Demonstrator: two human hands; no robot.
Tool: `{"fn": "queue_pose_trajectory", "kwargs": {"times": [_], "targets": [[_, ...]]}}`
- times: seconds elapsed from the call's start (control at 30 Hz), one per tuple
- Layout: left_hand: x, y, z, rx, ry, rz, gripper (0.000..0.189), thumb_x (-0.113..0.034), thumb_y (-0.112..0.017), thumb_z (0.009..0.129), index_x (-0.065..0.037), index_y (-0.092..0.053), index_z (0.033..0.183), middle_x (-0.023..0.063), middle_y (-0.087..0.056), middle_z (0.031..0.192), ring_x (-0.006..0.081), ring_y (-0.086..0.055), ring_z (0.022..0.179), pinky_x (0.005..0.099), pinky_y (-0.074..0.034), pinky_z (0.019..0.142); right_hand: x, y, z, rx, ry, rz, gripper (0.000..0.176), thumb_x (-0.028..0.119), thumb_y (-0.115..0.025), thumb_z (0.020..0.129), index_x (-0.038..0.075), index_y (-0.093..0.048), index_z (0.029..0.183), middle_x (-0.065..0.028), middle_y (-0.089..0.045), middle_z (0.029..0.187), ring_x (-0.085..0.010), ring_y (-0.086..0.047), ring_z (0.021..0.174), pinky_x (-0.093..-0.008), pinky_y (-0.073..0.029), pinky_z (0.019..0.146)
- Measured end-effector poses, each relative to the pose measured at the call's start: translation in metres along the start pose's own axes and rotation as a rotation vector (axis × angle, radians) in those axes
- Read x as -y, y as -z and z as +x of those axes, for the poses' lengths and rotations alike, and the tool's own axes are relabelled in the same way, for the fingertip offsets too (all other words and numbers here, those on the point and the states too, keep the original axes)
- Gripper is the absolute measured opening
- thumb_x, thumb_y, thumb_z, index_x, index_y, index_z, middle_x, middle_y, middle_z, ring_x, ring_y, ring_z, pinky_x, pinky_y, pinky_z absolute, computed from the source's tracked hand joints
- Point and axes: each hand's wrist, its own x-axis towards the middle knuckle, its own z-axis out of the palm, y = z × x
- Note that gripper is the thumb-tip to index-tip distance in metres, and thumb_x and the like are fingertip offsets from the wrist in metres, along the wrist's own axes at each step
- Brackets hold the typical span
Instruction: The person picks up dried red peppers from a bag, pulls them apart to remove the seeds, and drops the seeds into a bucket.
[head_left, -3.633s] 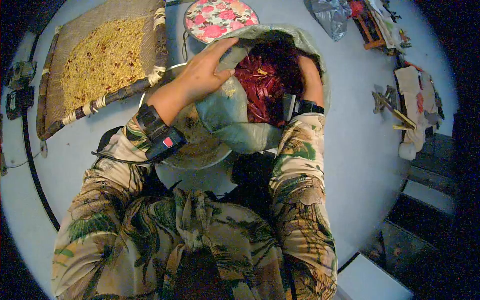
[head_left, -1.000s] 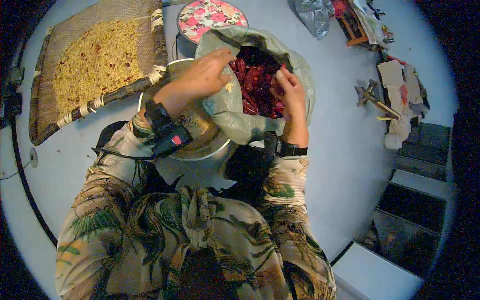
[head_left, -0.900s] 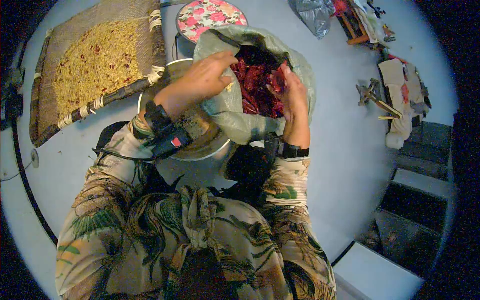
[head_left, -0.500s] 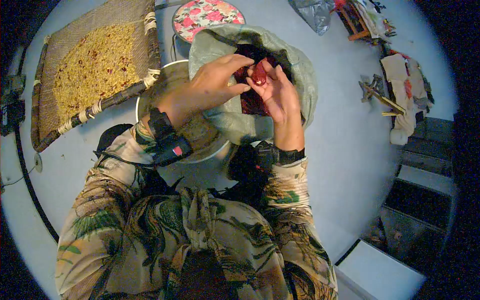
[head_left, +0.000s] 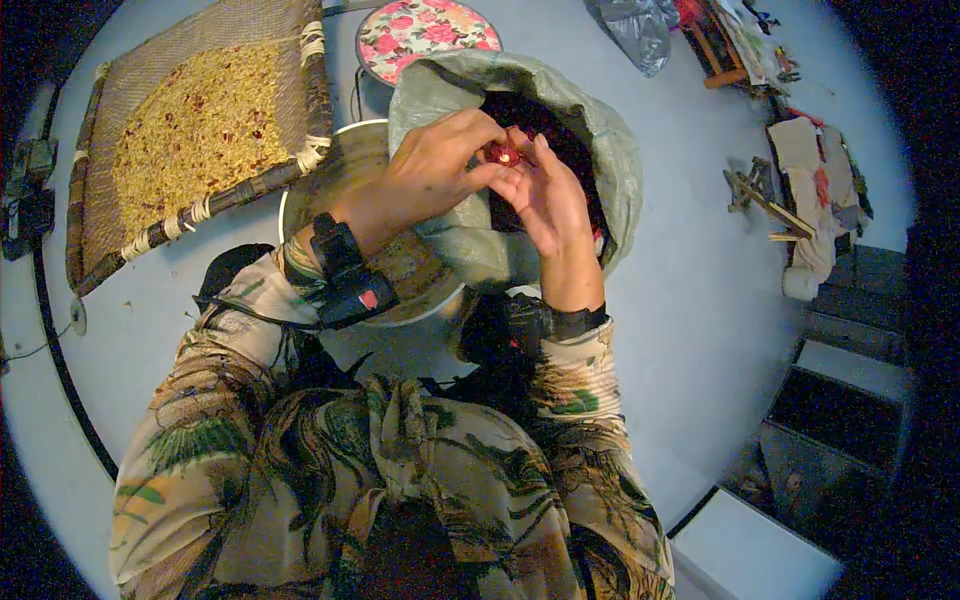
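A dried red chili pepper [head_left: 506, 158] with a pale spot at its broken or opened end is between my two hands. My left hand [head_left: 440, 165] pinches it from the left with thumb and fingers. From the right, my right hand [head_left: 556, 205] holds it in bent fingers, palm turned up. Both hands are above the mouth of a pale green woven sack [head_left: 620, 190], whose rim is rolled outward. Dark red contents show inside the sack, partly hidden by my hands. Beneath and left of the sack is a wide round basin [head_left: 440, 308].
A wood-framed woven tray [head_left: 95, 190] at upper left bears yellow seeds [head_left: 205, 130] with red bits. Behind the sack stands a floral round stool [head_left: 425, 35]. Cloths [head_left: 800, 170], a wooden piece [head_left: 765, 200] and dark shelving [head_left: 840, 390] are on the right.
My left hand has moved right and closed its fingers on the chili pepper, which lay in my right hand. The pepper has turned, so its pale end faces me.
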Motion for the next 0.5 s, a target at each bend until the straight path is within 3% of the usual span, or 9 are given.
{"fn": "queue_pose_trajectory", "kwargs": {"times": [0.1,0.2,0.4,0.5], "targets": [[0.000,0.000,0.000,0.009,0.063,0.045,0.028,-0.020,-0.065,0.085,-0.005,-0.059,0.107,0.0147,-0.061,0.105,0.0352,-0.061,0.098,0.0400,-0.050,0.083,0.003,-0.006,-0.004,-0.061,0.010,-0.127,0.039,0.030,-0.048,0.100,0.003,-0.054,0.128,-0.0123,-0.063,0.111,-0.0229,-0.066,0.090,-0.0344,-0.055,0.079],[0.005,-0.006,0.001,-0.145,-0.044,0.071,0.023,-0.023,-0.063,0.084,-0.005,-0.060,0.098,0.0135,-0.062,0.091,0.0338,-0.062,0.082,0.0429,-0.051,0.071,0.003,-0.013,-0.007,-0.096,0.063,-0.253,0.040,0.028,-0.050,0.099,0.002,-0.054,0.129,-0.0105,-0.063,0.111,-0.0213,-0.066,0.089,-0.0321,-0.056,0.077],[0.013,-0.008,0.000,-0.152,-0.018,0.110,0.020,-0.022,-0.061,0.087,-0.004,-0.060,0.095,0.0150,-0.062,0.090,0.0340,-0.063,0.082,0.0431,-0.050,0.070,0.003,-0.012,-0.008,-0.092,0.097,-0.497,0.041,0.015,-0.060,0.093,0.002,-0.052,0.131,-0.0093,-0.064,0.109,-0.0180,-0.066,0.087,-0.0289,-0.055,0.074],[0.012,-0.002,-0.001,-0.041,0.082,0.073,0.027,-0.027,-0.060,0.089,-0.004,-0.061,0.104,0.0177,-0.063,0.097,0.0367,-0.063,0.091,0.0425,-0.050,0.077,0.001,-0.006,-0.004,-0.031,0.100,-0.514,0.037,0.012,-0.063,0.090,0.003,-0.056,0.125,-0.0079,-0.066,0.100,-0.0143,-0.064,0.085,-0.0266,-0.054,0.071]]}}
